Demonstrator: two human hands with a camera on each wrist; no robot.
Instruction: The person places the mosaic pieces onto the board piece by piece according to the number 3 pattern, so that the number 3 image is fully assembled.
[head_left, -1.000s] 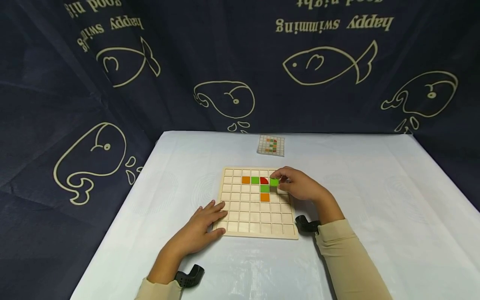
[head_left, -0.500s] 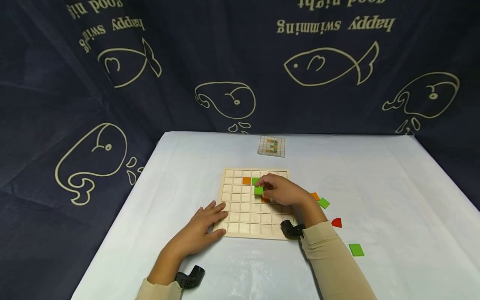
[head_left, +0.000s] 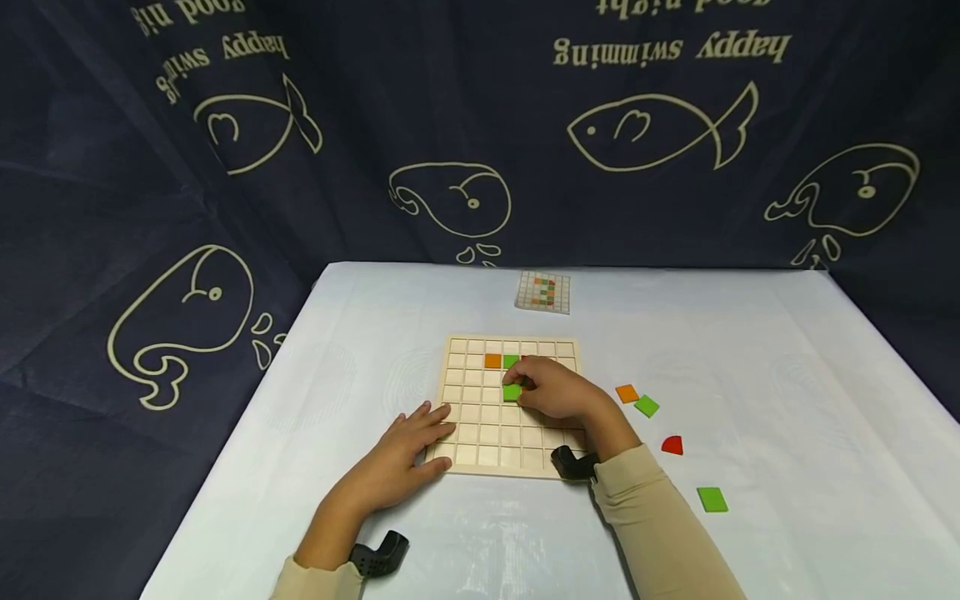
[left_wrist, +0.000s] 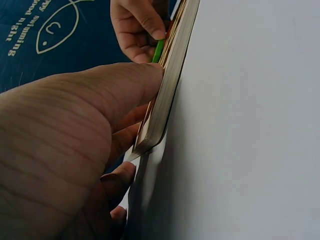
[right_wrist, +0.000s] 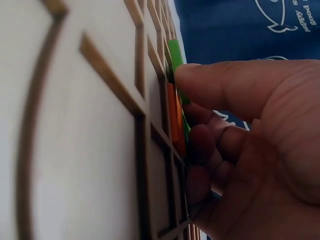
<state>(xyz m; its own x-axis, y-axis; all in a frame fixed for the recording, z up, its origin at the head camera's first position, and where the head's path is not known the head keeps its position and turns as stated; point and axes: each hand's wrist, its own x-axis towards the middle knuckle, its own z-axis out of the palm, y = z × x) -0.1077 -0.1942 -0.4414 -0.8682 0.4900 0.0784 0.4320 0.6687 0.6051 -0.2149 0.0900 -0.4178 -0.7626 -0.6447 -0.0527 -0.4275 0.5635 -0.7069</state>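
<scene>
My right hand (head_left: 553, 388) pinches a green square tile (head_left: 512, 392) between thumb and fingers, low over the wooden grid board (head_left: 480, 433). In the right wrist view the thumb presses on that green tile's face, and an orange tile (right_wrist: 175, 117) sits in the board close beside it. An orange tile (head_left: 492, 361) and a green tile (head_left: 511, 361) lie in a row of cells near the far side. A sliver of red tile (head_left: 525, 357) shows past the right hand, which hides others. My left hand (head_left: 401, 454) rests on the board's left edge, fingers spread, thumb at the near corner.
Loose on the white table (head_left: 787, 375) to the right lie an orange tile (head_left: 627, 393), a green tile (head_left: 647, 406), a red quarter-round tile (head_left: 672, 445) and another green tile (head_left: 712, 499). A small pattern card (head_left: 543, 292) lies beyond the board. Dark cloth (head_left: 525, 125) hangs behind.
The right hand has carried the green tile leftward and nearer over the board. Loose tiles on the right have come out from behind the right forearm. The left hand has stayed put.
</scene>
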